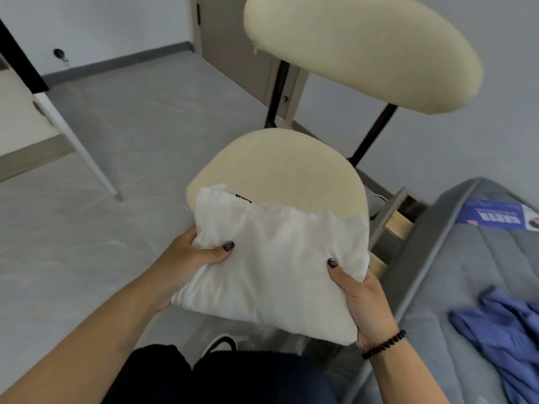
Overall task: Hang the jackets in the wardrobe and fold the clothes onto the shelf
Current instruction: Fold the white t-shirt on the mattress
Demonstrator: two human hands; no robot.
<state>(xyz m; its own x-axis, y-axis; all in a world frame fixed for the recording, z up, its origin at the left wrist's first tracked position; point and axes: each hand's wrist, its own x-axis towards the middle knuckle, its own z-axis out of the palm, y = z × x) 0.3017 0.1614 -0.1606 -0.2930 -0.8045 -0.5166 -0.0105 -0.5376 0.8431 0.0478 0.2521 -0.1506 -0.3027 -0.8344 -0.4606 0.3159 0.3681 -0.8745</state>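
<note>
A folded white garment (274,263) with a small black label at its top edge is held in front of me, partly over the front of a cream chair seat (280,167). My left hand (186,260) grips its left edge, thumb on top and fingers underneath. My right hand (364,301), with a dark bead bracelet at the wrist, grips its right edge the same way. A crumpled blue garment (501,336) lies on the grey mattress (455,275) at the right.
The cream chair has a padded backrest (361,51) on black posts. A white table leg (81,147) slants down at the left. A door (233,45) stands behind the chair. A blue-and-white label (495,214) lies on the mattress. Grey floor (131,135) stretches to the left.
</note>
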